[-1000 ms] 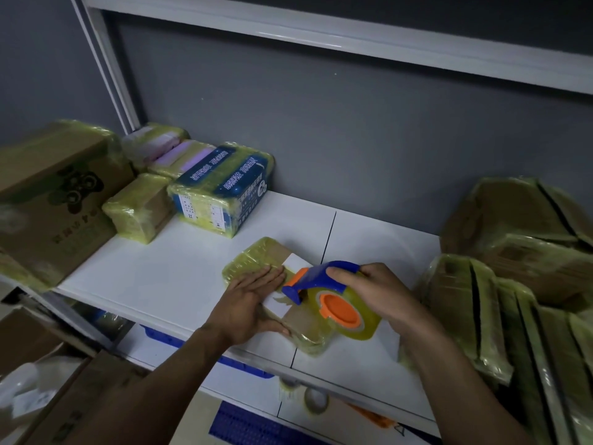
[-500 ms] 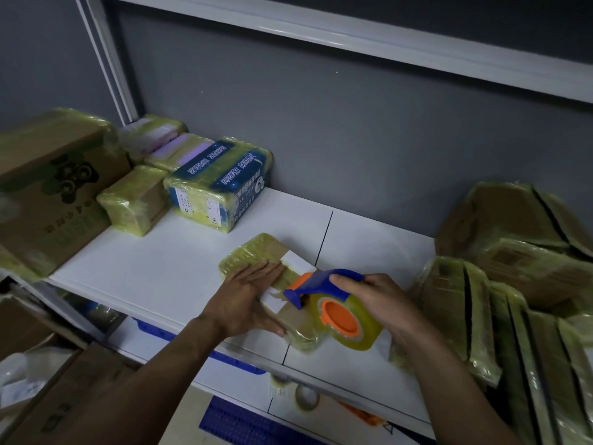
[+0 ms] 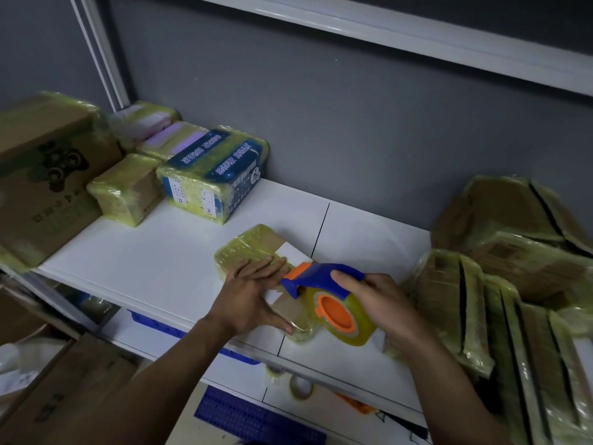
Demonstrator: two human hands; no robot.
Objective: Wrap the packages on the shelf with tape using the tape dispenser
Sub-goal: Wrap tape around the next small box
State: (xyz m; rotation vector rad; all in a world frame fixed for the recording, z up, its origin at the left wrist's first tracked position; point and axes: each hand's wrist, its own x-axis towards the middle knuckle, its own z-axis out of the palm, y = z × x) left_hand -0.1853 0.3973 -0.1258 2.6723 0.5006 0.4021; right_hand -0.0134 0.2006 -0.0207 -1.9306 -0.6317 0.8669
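Shelf (image 3: pixel 160 258): left hand (image 3: pixel 253 293) presses package (image 3: pixel 247 245); right hand (image 3: pixel 382 303) holds tape dispenser (image 3: pixel 333 303).

From my end, both arms look bare: left hand (image 3: pixel 253 295), right hand (image 3: pixel 383 303), left forearm (image 3: pixel 144 390) and right forearm (image 3: pixel 449 390), uncovered to the frame's edge.

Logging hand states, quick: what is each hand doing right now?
Left hand: open, pressing flat on the package.
Right hand: closed around the tape dispenser.

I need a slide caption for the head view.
The left hand presses a flat package on the shelf while the right hand holds the tape dispenser.
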